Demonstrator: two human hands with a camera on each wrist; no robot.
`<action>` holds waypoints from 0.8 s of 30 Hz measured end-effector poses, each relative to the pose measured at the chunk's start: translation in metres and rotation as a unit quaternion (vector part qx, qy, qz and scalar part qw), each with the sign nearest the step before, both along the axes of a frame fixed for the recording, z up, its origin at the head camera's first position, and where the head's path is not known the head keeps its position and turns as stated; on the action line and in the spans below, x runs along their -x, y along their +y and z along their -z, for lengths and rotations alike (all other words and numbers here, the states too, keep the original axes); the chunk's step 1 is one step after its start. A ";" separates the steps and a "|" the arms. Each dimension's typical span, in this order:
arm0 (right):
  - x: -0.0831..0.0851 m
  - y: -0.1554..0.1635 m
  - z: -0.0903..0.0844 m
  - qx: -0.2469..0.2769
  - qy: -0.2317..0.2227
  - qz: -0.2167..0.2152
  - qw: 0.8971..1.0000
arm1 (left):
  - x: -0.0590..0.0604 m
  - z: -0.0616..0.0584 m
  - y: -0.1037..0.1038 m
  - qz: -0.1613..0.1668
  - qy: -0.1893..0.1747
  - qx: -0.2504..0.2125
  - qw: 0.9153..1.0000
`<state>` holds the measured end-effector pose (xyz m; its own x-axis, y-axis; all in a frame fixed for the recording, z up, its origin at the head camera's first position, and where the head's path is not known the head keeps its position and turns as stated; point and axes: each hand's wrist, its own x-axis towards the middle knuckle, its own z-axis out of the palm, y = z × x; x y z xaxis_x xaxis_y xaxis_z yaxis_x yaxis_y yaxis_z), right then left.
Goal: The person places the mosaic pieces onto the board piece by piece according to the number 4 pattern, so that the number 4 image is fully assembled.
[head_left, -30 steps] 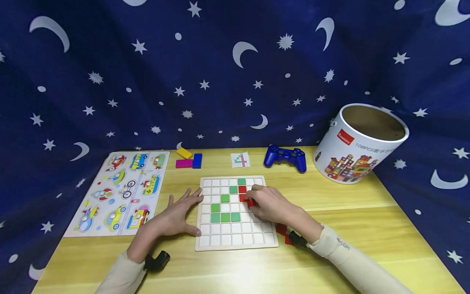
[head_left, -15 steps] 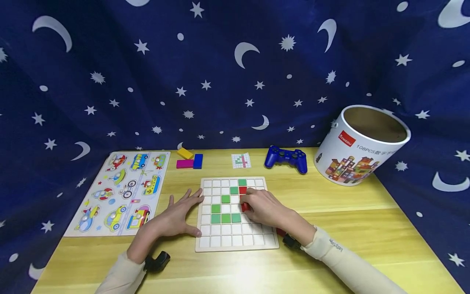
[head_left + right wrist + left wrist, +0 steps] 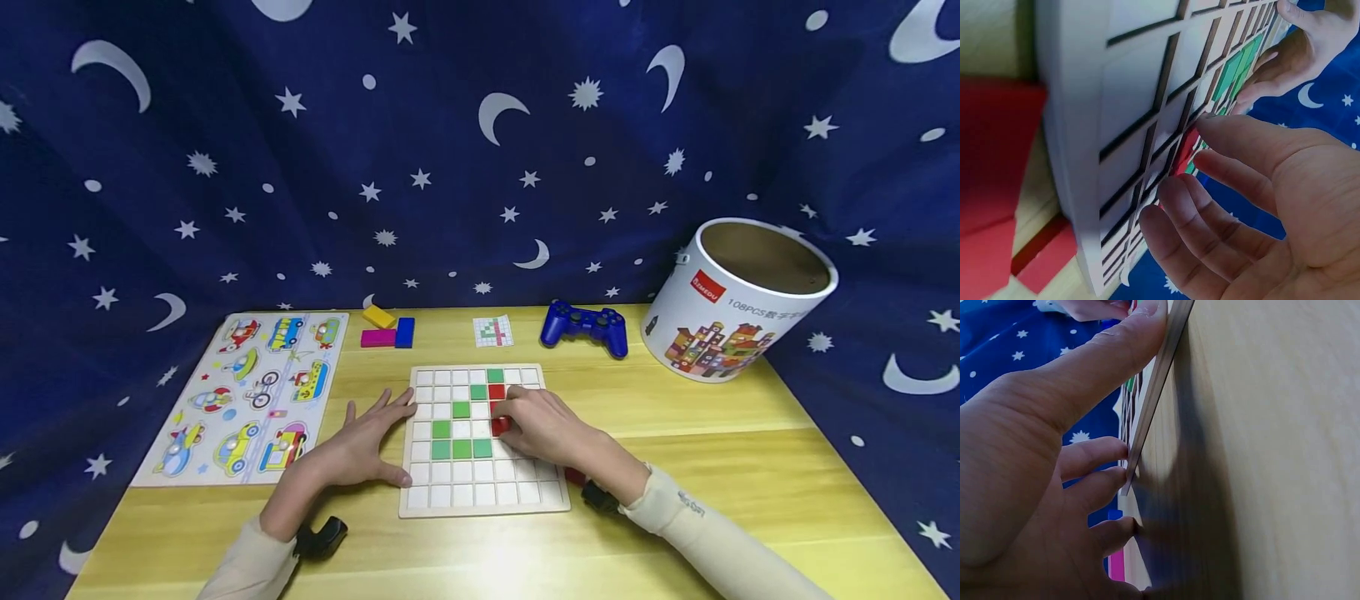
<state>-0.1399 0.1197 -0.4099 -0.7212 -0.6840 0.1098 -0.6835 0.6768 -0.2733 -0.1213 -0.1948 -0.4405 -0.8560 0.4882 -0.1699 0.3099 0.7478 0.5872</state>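
Note:
A white wooden grid board lies on the table with green tiles in a stepped pattern and a column of red tiles. The right hand is over the board's right half. Its thumb and forefinger pinch a red tile at the column's near end, in the fourth row; the other fingers are loosely bent. The left hand rests at the board's left edge, thumb and fingers spread, fingertips at the rim. In the left wrist view, the thumb lies along the board's side edge.
Loose red pieces lie beside the board's right edge, partly under the right wrist. Behind the board are a small pattern card, a blue game controller and several coloured blocks. A vehicle puzzle lies left; a white bucket stands right.
The right hand has come slightly nearer and left, bringing the red tile from a tilted position down onto the fourth-row square. The left hand has stayed at the board's edge.

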 end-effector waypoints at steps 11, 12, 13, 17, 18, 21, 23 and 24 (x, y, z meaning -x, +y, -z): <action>-0.003 0.032 -0.011 0.012 -0.022 0.038 0.999 | -0.001 -0.002 -0.003 0.008 0.005 -0.002 1.000; -0.003 0.036 -0.012 0.012 -0.024 0.042 0.999 | -0.001 -0.002 -0.004 0.007 0.004 -0.002 1.000; -0.004 0.040 -0.012 0.010 -0.026 0.048 0.998 | -0.001 -0.002 -0.004 0.008 0.004 -0.001 1.000; -0.004 0.054 -0.012 0.003 -0.026 0.069 0.997 | -0.001 -0.002 -0.004 0.011 0.007 -0.004 1.000; -0.004 0.057 -0.011 0.001 -0.026 0.073 0.997 | -0.001 -0.002 -0.004 0.012 0.008 -0.006 1.000; -0.006 0.066 -0.010 -0.006 -0.024 0.080 0.996 | -0.001 -0.001 -0.003 0.013 0.009 -0.009 1.000; -0.007 0.070 -0.009 -0.012 -0.025 0.081 0.996 | -0.001 -0.001 -0.003 0.013 0.009 -0.011 1.000; -0.008 0.072 -0.009 -0.014 -0.024 0.080 0.996 | -0.001 0.000 -0.003 0.013 0.009 -0.011 1.000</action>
<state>-0.1319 0.1920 -0.4007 -0.8256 -0.5617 0.0541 -0.5521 0.7843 -0.2828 -0.1208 -0.1974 -0.4401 -0.8460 0.5135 -0.1433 0.3395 0.7261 0.5979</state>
